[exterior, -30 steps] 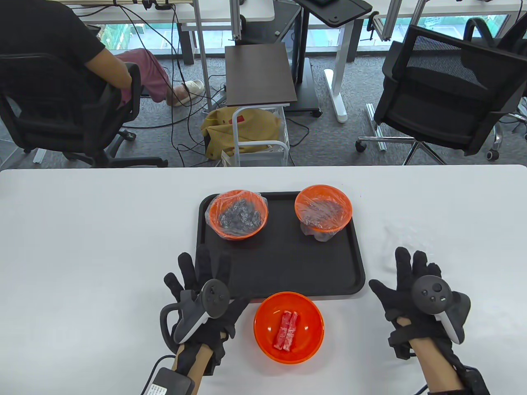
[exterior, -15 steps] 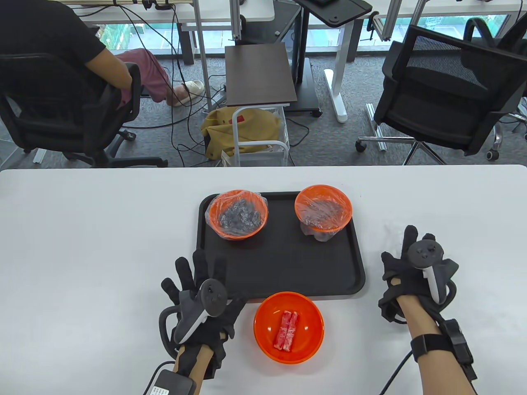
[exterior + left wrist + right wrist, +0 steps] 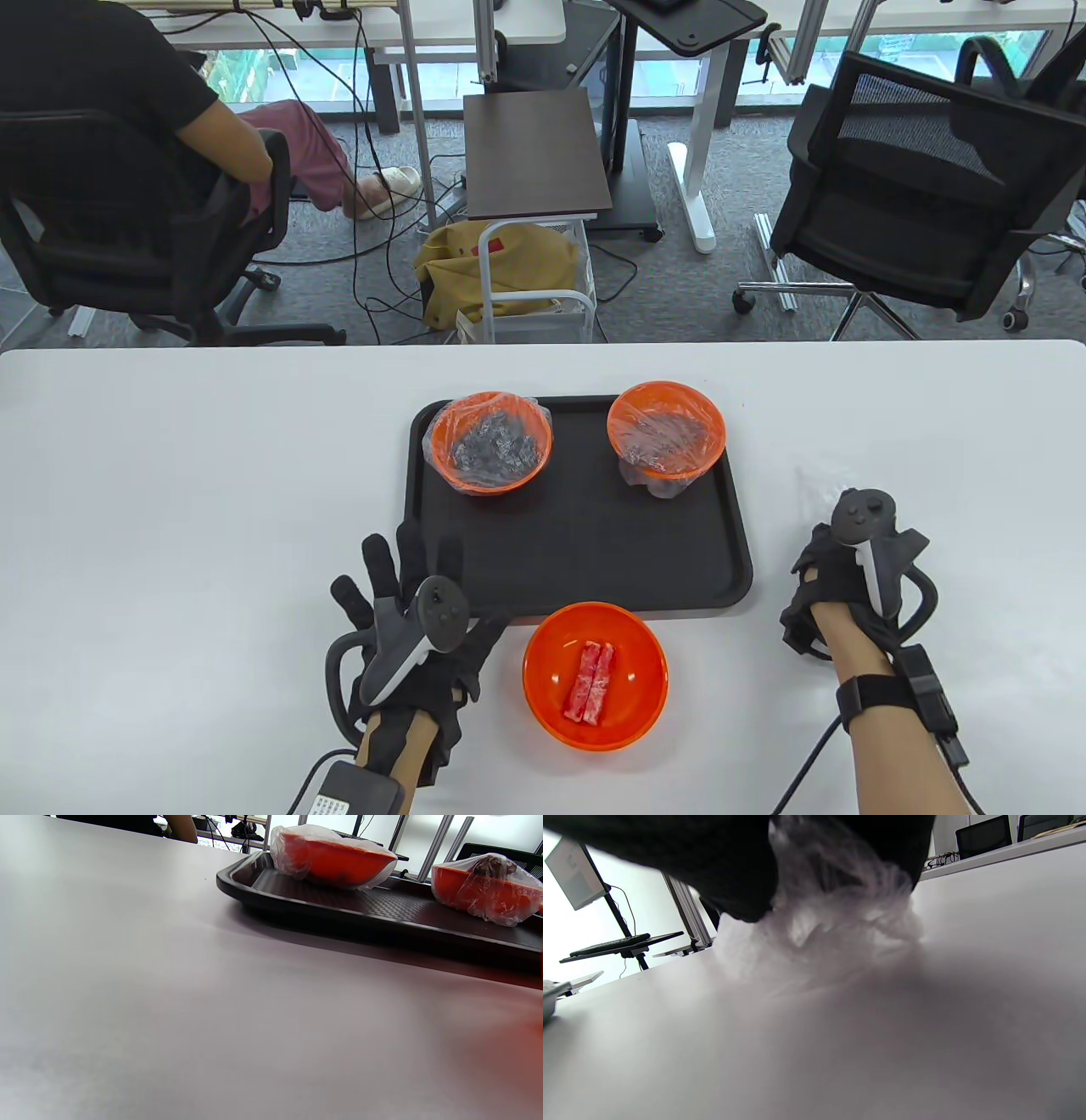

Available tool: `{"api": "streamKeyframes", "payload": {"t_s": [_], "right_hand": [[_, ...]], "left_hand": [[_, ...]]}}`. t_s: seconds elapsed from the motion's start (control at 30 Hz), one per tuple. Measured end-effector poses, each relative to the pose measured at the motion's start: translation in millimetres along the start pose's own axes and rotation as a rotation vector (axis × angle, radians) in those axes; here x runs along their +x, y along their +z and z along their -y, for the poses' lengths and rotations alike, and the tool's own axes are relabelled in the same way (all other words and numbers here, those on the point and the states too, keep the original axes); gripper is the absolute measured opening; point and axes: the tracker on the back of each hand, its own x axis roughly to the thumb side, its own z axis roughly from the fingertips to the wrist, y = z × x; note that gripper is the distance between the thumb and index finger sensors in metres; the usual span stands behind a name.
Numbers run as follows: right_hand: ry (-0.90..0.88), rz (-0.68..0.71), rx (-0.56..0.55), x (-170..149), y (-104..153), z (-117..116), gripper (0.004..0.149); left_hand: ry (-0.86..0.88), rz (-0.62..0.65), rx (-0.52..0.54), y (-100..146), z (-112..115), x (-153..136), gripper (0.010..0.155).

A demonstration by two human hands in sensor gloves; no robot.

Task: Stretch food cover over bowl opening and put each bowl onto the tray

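Observation:
An uncovered orange bowl (image 3: 594,675) with red food pieces sits on the white table just in front of the black tray (image 3: 585,577). Two orange bowls wrapped in clear film stand at the tray's back, one on the left (image 3: 490,441) and one on the right (image 3: 667,429). My left hand (image 3: 407,564) hovers with fingers spread over the tray's front-left corner, holding nothing. To the right of the tray, my right hand (image 3: 827,543) curls down on a crumpled clear food cover (image 3: 816,482). In the right wrist view the gloved fingers (image 3: 734,878) grip that cover (image 3: 831,925).
The left wrist view shows the tray (image 3: 339,912) from table level with both wrapped bowls (image 3: 335,855) (image 3: 483,887). Behind the table's far edge are office chairs, a seated person and a small cart.
My right hand moved away from me toward the food cover, and its spread fingers curled down onto it. The left hand barely shifted.

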Motion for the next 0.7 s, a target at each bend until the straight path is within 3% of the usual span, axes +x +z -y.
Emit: {"api": "streamKeyframes", "payload": {"t_s": [0.1,0.27,0.43,0.7], "right_hand": [[0.021,0.015,-0.018,-1.1,3.4,1.8,0.048],[0.034,0.074,-0.033,-3.6,11.6,11.0,0.045],[0.012,0.178,-0.052,-2.0,27.5,36.2,0.044],[-0.069,0.405,-0.182,8.8,71.7,81.0,0.043]], "left_hand": [[0.007,-0.002,-0.021,-0.7,1.0,-1.0,0.091],[-0.01,-0.002,-0.016,-2.9,1.7,-0.1,0.091],[-0.016,-0.013,-0.043,-5.4,5.6,-1.9,0.092],[-0.033,-0.047,-0.055,-4.8,4.0,-4.2,0.09]]}}
